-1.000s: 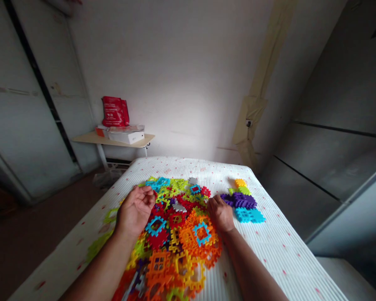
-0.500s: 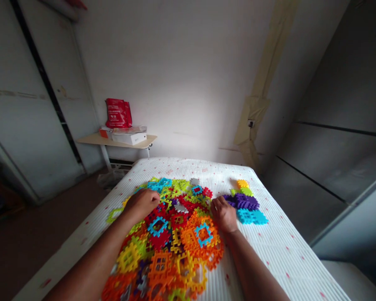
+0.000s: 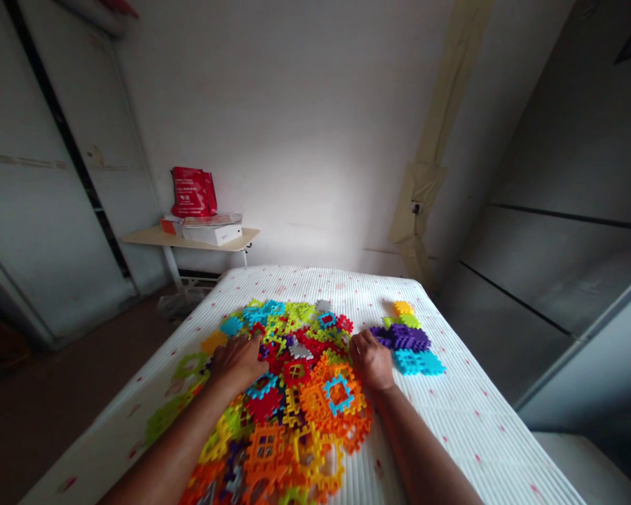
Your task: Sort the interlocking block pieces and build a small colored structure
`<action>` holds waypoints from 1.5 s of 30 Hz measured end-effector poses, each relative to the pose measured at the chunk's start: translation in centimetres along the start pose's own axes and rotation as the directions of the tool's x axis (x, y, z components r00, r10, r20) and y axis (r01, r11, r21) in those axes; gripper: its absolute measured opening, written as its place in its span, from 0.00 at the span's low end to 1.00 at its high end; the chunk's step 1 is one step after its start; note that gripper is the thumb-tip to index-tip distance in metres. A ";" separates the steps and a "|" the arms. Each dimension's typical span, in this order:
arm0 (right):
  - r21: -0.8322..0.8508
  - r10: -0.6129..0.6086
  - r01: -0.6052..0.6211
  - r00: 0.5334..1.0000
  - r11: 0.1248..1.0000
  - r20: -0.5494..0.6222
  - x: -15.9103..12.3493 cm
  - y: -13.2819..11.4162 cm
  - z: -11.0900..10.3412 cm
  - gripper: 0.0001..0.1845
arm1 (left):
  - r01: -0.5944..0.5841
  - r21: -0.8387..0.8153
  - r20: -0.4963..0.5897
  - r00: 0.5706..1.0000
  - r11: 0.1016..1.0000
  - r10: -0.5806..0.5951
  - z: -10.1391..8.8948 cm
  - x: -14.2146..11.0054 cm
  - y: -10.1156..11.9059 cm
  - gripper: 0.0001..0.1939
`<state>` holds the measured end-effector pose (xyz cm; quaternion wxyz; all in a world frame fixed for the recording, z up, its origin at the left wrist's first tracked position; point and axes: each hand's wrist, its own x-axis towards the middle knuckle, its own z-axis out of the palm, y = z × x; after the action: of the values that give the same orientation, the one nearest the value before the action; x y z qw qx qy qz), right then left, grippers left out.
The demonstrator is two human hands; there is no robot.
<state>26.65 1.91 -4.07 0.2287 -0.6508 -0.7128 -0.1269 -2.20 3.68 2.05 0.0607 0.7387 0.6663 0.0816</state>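
A heap of colourful interlocking plastic building pieces (image 3: 266, 443) spreads over the white bedding. My left hand (image 3: 238, 361) reaches down onto the heap's left part, fingers apart and touching red and purple pieces; the fingertips are partly hidden. At the heap's right edge, my right hand (image 3: 371, 359) is closed with its fingers curled under. Whatever it grips is hidden. Just beyond its knuckles lie stacked purple pieces (image 3: 409, 337), with blue pieces (image 3: 419, 362) nearer me. Lime pieces (image 3: 410, 320) and a yellow piece (image 3: 402, 307) sit farther back in that group.
The white ribbed bedding (image 3: 484, 428) has small red marks. Behind it on the left, a small table (image 3: 141, 236) bears a red bag (image 3: 192, 193) and a white box (image 3: 215, 233). A wall stands behind, and a grey cabinet (image 3: 562, 231) is on the right.
My left hand has moved down and slightly left onto the pieces, and its fingers have spread from a closed shape. My right hand has stayed nearly in place. The view has shifted slightly.
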 end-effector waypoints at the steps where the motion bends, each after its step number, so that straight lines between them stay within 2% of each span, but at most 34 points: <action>1: -0.002 -0.001 0.001 1.000 1.000 0.005 0.0 0.0 0.0 0.12 | 0.009 -0.003 0.000 1.000 1.000 -0.009 0.1 0.2 -0.1 0.18; 5: -0.004 0.006 -0.006 1.000 1.000 0.012 0.0 -0.1 -0.2 0.13 | 0.034 -0.040 -0.010 0.999 0.999 -0.035 0.4 0.6 -0.5 0.11; 12: 0.002 -0.005 0.005 1.000 1.000 -0.021 0.1 -0.2 -0.3 0.13 | 0.019 -0.193 -0.087 0.996 0.981 -0.036 0.5 0.5 0.0 0.08; 14: 0.002 -0.005 0.005 1.000 1.000 -0.030 0.1 -0.2 -0.2 0.12 | 0.009 -0.268 -0.130 0.991 0.963 -0.045 0.3 0.7 0.0 0.10; 18: 0.001 -0.004 0.004 0.999 1.000 -0.032 0.0 -0.1 0.0 0.13 | -0.069 -0.455 -0.223 0.974 0.888 -0.038 -0.4 0.5 0.2 0.22; 19: 0.003 -0.004 0.004 0.999 1.000 -0.033 0.0 0.0 0.0 0.13 | -0.098 -0.548 -0.229 0.973 0.830 -0.036 -0.6 0.2 0.3 0.23; 20: 0.004 -0.004 0.004 0.999 1.000 -0.035 0.0 0.0 0.0 0.13 | -0.121 -0.672 -0.221 0.974 0.731 -0.042 -0.8 -0.1 0.4 0.24; 21: 0.008 -0.004 0.004 0.999 1.000 -0.037 0.0 0.0 0.0 0.13 | -0.130 -0.804 -0.196 0.979 0.580 -0.051 -1.0 -0.5 0.6 0.24; 23: 0.019 -0.008 0.009 0.999 1.000 -0.045 0.0 0.0 -0.1 0.13 | -0.096 -0.980 -0.108 0.992 0.177 -0.062 -1.2 -1.3 1.0 0.22; 24: 0.029 -0.012 0.013 0.999 0.999 -0.051 0.0 -0.1 -0.3 0.13 | -0.061 -0.998 -0.061 0.996 -0.002 -0.058 -1.2 -1.6 1.1 0.20; 25: 0.043 -0.017 0.019 0.998 0.999 -0.058 0.0 -0.2 -0.5 0.13 | -0.029 -0.992 -0.022 0.998 -0.123 -0.054 -1.2 -1.9 1.3 0.19; 26: 0.062 -0.019 0.023 0.998 0.998 -0.065 0.1 -0.3 -0.8 0.13 | -0.001 -0.978 0.009 0.999 -0.208 -0.050 -1.1 -2.2 1.4 0.18; 28: 0.126 -0.021 0.031 0.997 0.992 -0.079 0.2 -0.9 -1.5 0.13 | 0.041 -0.954 0.057 0.997 -0.297 -0.046 -0.8 -2.5 1.5 0.18; 30: 0.234 -0.023 0.044 0.996 0.971 -0.092 0.4 -2.0 -2.3 0.12 | 0.067 -0.948 0.095 0.993 -0.312 -0.076 -0.3 -2.6 1.6 0.19; 32: 0.379 -0.030 0.068 0.994 0.923 -0.104 0.5 -3.4 -3.3 0.11 | 0.075 -0.960 0.114 0.984 -0.268 -0.134 0.2 -2.7 1.7 0.21; 34: 0.515 -0.039 0.094 0.993 0.852 -0.116 0.5 -5.1 -4.1 0.10 | 0.070 -0.982 0.100 0.980 -0.173 -0.172 0.7 -2.8 1.9 0.22; 37: 0.638 -0.077 0.141 0.989 0.757 -0.127 0.2 -7.3 -5.2 0.10 | 0.053 -0.997 0.044 0.987 0.056 -0.152 1.1 -3.2 2.2 0.21; 39: 0.662 -0.147 0.203 0.979 0.722 -0.140 0.0 -8.4 -5.9 0.09 | 0.043 -0.979 0.017 0.991 0.198 -0.129 1.2 -3.6 2.2 0.21; 41: 0.650 -0.243 0.295 0.955 0.700 -0.172 -0.3 -9.0 -6.5 0.12 | 0.033 -0.959 -0.002 0.993 0.280 -0.122 1.2 -3.9 2.3 0.21; 45: 0.579 -0.395 0.445 0.892 0.684 -0.219 -0.7 -9.5 -6.9 0.21 | 0.040 -0.949 -0.007 0.989 0.312 -0.148 0.9 -4.2 2.6 0.21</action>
<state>18.40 -3.13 2.68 0.4196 -0.3541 -0.8349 0.0381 0.10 -0.72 1.50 0.4542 0.5195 0.5369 0.4853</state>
